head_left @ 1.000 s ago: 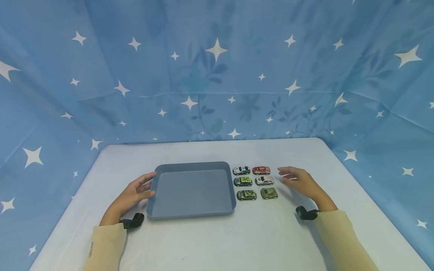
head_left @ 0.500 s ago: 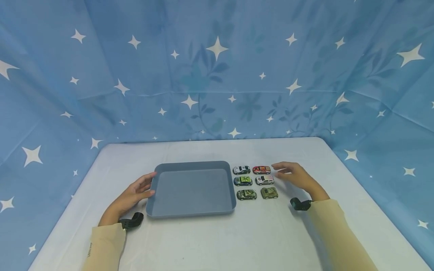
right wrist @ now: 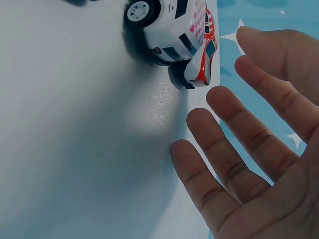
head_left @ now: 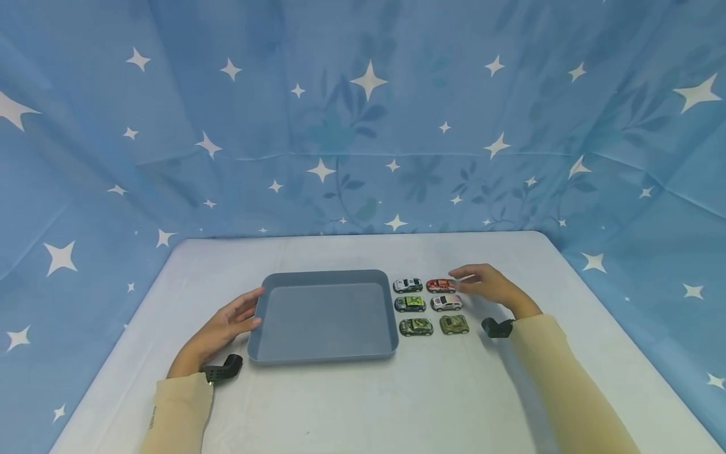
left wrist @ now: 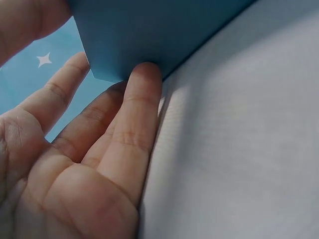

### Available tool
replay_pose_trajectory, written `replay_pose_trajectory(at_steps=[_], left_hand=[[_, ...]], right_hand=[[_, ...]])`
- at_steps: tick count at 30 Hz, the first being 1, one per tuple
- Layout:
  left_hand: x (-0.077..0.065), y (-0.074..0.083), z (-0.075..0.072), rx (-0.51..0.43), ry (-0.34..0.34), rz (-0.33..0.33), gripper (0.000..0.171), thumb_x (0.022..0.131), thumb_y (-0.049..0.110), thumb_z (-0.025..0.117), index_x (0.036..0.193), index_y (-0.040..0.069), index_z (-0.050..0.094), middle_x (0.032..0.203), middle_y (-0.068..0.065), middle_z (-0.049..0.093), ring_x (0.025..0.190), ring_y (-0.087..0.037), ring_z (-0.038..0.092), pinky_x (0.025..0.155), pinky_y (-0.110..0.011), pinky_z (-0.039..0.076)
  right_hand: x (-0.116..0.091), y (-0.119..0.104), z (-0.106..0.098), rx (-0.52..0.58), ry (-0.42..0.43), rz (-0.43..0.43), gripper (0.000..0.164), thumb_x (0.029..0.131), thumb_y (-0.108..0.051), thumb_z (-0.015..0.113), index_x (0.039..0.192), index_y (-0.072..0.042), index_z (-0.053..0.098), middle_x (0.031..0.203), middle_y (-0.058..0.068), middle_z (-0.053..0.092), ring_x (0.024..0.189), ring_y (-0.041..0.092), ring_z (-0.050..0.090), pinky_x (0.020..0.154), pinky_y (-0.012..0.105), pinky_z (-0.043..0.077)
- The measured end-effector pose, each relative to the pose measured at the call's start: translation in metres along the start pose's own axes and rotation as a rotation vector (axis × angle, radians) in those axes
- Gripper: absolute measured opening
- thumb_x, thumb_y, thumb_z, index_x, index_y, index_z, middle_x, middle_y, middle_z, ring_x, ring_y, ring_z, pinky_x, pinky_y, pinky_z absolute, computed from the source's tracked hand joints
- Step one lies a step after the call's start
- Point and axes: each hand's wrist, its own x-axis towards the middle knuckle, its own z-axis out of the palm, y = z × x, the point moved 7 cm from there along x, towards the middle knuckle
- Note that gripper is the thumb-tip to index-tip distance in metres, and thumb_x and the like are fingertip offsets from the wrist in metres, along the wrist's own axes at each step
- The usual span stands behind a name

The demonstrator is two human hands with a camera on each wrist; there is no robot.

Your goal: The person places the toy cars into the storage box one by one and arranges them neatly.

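Observation:
A shallow blue-grey tray (head_left: pixel 323 321) lies on the white table. My left hand (head_left: pixel 227 325) rests at its left side, with straight fingers (left wrist: pixel 139 114) against the tray's outer wall (left wrist: pixel 134 40) in the left wrist view. To the right, my right hand (head_left: pixel 488 285) hovers with spread fingers (right wrist: pixel 249 129) by a red toy car (head_left: pixel 440 285), holding nothing. In the head view its fingertips overlap the car's right end. Just nearer stands a white toy car with a pink pattern (head_left: pixel 446 302), seen large in the right wrist view.
Beside the tray's right wall stand a white-and-black toy car (head_left: pixel 408 285), a blue-and-green one (head_left: pixel 410 304) and a dark camouflage one (head_left: pixel 416 326). An olive toy car (head_left: pixel 454 325) is nearest on the right. A blue starry curtain (head_left: pixel 363 126) hangs behind the table.
My right hand has moved left and away from me, up to the red toy car. The left hand keeps its place at the tray. The cars stand as before.

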Motion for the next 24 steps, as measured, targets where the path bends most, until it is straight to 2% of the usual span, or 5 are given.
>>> replay_pose_trajectory(at_steps=[7, 15, 21, 24], left_hand=[[0.001, -0.004, -0.001, -0.002, -0.003, -0.017, 0.075, 0.109, 0.013, 0.064, 0.171, 0.000, 0.023, 0.175, -0.032, 0.019, 0.159, -0.058, 0.018, 0.124, -0.067, 0.022], [0.001, -0.005, -0.003, -0.018, 0.001, -0.024, 0.076, 0.109, 0.014, 0.064, 0.171, 0.000, 0.023, 0.174, -0.033, 0.018, 0.159, -0.059, 0.016, 0.125, -0.070, 0.019], [0.001, -0.003, 0.000, -0.037, 0.006, -0.025, 0.077, 0.108, 0.013, 0.065, 0.171, -0.001, 0.023, 0.174, -0.034, 0.018, 0.159, -0.060, 0.015, 0.126, -0.072, 0.016], [0.001, -0.002, -0.001, -0.029, 0.005, -0.018, 0.077, 0.108, 0.013, 0.065, 0.171, -0.001, 0.023, 0.173, -0.035, 0.019, 0.159, -0.060, 0.016, 0.127, -0.070, 0.018]], right_hand=[[0.013, -0.002, 0.003, -0.025, -0.034, 0.006, 0.039, 0.104, -0.009, 0.071, 0.136, 0.013, 0.066, 0.137, 0.033, 0.066, 0.123, 0.052, 0.066, 0.106, 0.064, 0.053], [0.022, -0.005, 0.007, -0.037, -0.089, -0.003, 0.036, 0.101, -0.006, 0.074, 0.131, 0.014, 0.069, 0.131, 0.032, 0.070, 0.117, 0.048, 0.069, 0.104, 0.066, 0.052], [0.025, -0.003, 0.010, -0.024, -0.096, 0.035, 0.037, 0.096, -0.004, 0.078, 0.128, 0.012, 0.071, 0.134, 0.031, 0.069, 0.108, 0.040, 0.072, 0.099, 0.060, 0.055], [0.027, -0.002, 0.011, -0.046, -0.092, 0.058, 0.036, 0.095, -0.005, 0.080, 0.127, 0.011, 0.073, 0.134, 0.030, 0.069, 0.109, 0.041, 0.070, 0.098, 0.061, 0.054]])
